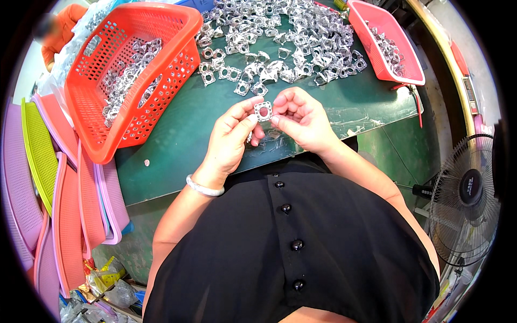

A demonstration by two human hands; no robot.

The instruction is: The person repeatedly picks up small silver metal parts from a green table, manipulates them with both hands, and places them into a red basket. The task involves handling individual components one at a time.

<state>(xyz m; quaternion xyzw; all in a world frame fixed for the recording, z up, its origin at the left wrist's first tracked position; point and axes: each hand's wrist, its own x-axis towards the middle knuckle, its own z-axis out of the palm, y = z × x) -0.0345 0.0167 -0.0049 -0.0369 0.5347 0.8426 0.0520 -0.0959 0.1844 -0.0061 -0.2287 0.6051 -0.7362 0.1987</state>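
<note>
Above the near edge of the green table, a small square silvery metal frame [263, 104] with a round hole in its middle is held up between my hands. My left hand [226, 137], with a pale bangle on its wrist, pinches its left side between thumb and fingers. A bit of another shiny metal piece [249, 138] shows beneath that hand's fingers, mostly hidden. The thumb and curled fingers of my right hand [306, 123] close at the frame's right edge. A wide pile of similar metal pieces [269, 70] lies just beyond my hands.
An orange-red basket [183, 40] with metal pieces stands tilted at the left; a pink basket [413, 75] with more is at the right. Stacked plastic baskets [70, 226] fill the left side. A black fan [469, 188] stands at the right. Another person's arm [67, 24] shows far left.
</note>
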